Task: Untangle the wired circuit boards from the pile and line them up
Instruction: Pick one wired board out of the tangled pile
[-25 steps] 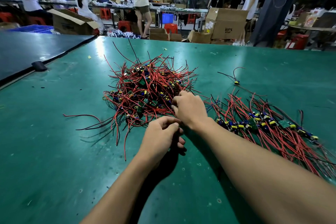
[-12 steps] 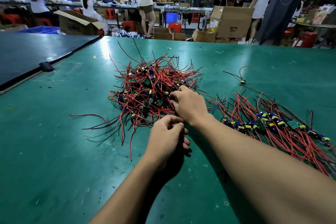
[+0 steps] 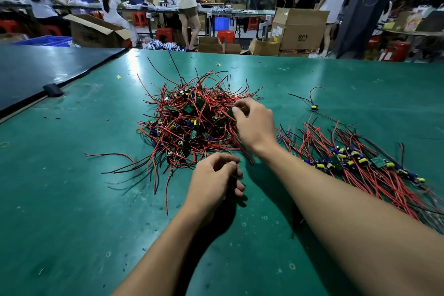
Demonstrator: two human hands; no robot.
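We see a wide green table (image 3: 72,199) filling most of the view, with a darker mat (image 3: 36,72) butting against its left side. Beyond the far edge stands a large cardboard box (image 3: 300,29) among other people at their benches.

On the table, near its middle, the pile (image 3: 189,122) of wired circuit boards sits heaped, its red and black leads splaying out in all directions. To its right lies the row (image 3: 360,166) of boards already set side by side, with their wires trailing toward us. The row's near end lies just beside the right forearm.

The right hand (image 3: 254,125) reaches into the pile's right edge. Its thumb and forefinger are pinched on a piece of the heap, though we cannot tell whether that piece is a board or a wire.

The left hand (image 3: 213,180) rests just in front of the pile with its fingers curled inward. A red wire end reaches its fingertips, but we cannot tell whether it is actually gripped.

One lone board (image 3: 314,107) with thin leads lies apart, beyond the row. A small black block (image 3: 53,90) sits on the seam between table and mat.
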